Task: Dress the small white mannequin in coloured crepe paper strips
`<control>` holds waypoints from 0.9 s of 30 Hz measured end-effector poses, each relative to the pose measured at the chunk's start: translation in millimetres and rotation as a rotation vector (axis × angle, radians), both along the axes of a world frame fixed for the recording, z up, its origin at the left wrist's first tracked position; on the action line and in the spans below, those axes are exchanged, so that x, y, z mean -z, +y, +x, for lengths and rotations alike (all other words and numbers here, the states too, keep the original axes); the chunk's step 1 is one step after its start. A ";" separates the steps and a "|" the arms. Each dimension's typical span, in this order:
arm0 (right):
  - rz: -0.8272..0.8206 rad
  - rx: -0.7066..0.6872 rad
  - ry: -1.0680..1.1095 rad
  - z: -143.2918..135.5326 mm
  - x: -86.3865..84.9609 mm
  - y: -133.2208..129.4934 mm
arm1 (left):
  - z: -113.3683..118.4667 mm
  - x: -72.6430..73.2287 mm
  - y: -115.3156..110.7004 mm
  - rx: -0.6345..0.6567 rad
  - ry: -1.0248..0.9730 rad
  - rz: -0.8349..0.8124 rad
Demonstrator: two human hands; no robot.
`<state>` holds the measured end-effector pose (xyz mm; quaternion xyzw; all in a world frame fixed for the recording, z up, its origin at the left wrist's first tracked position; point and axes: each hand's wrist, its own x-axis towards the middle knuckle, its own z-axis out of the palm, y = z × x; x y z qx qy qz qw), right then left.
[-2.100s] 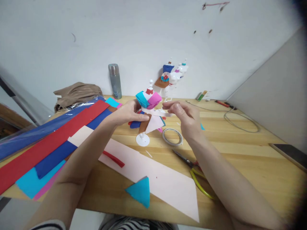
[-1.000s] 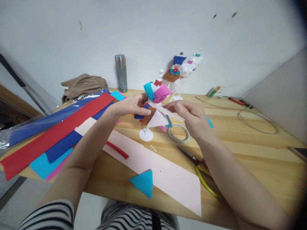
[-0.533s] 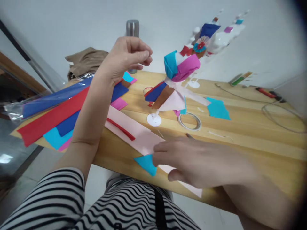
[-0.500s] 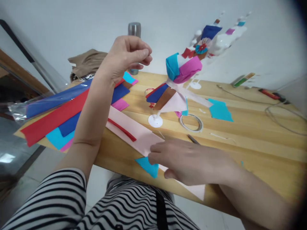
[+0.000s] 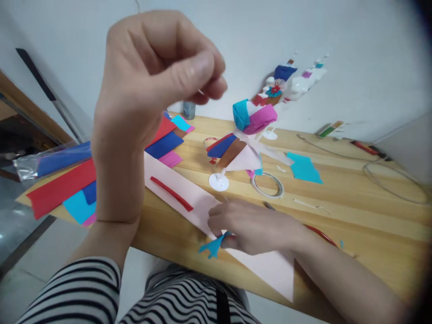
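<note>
My left hand [image 5: 158,67] is raised close to the camera, thumb pressed against curled fingertips. Anything in that pinch is too small or hidden to make out. Low over the table, my right hand [image 5: 249,225] pinches a turquoise paper piece [image 5: 212,247], its edge crumpled and sticking out to the left. Beneath that hand runs a long pale pink paper strip [image 5: 263,270], with a narrow red strip [image 5: 171,193] lying on it. Beyond stands a small dress-like figure [image 5: 239,155] of coloured paper on a white round base [image 5: 218,182].
Coloured paper sheets [image 5: 60,186] lie at the left. A tape roll [image 5: 268,185], a turquoise sheet [image 5: 305,167] and a cable [image 5: 388,180] spread across the right side. Decorated white figures [image 5: 283,81] stand at the back wall, and a grey cup [image 5: 189,110] is behind my left hand.
My left hand has come up and nearer the camera, still pinched. My right hand has closed on the turquoise piece, which has lifted and crumpled. The whole view has shifted a little.
</note>
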<state>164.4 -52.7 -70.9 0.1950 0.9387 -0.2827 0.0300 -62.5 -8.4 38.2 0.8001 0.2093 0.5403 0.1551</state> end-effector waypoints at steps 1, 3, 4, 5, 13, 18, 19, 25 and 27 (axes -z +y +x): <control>-0.056 0.069 0.079 5.5 -7.1 3.6 | 1.7 -1.1 -6.1 -0.025 0.082 -0.025; -0.193 0.267 0.284 17.3 -21.4 9.7 | 4.4 -3.0 -16.2 0.105 0.263 0.027; -0.277 0.352 0.392 23.0 -27.9 11.9 | 6.2 -3.4 -19.5 0.196 0.367 0.053; -0.363 0.419 0.487 28.1 -33.5 13.4 | 8.7 -3.1 -21.6 0.266 0.445 0.090; -0.606 0.540 0.694 36.8 -48.7 10.4 | 46.8 22.9 -15.3 0.239 0.666 0.265; -0.611 0.523 0.716 37.5 -53.1 8.0 | 48.9 22.9 -9.0 0.059 0.535 0.177; -0.582 0.526 0.732 38.8 -55.5 7.1 | 49.3 21.7 -8.1 0.021 0.483 0.093; -0.321 0.663 0.930 43.3 -63.7 4.4 | 67.9 26.1 -7.9 0.060 0.239 -0.571; -0.288 0.754 0.977 43.5 -62.5 6.4 | 73.7 29.7 -8.2 0.108 0.203 -0.693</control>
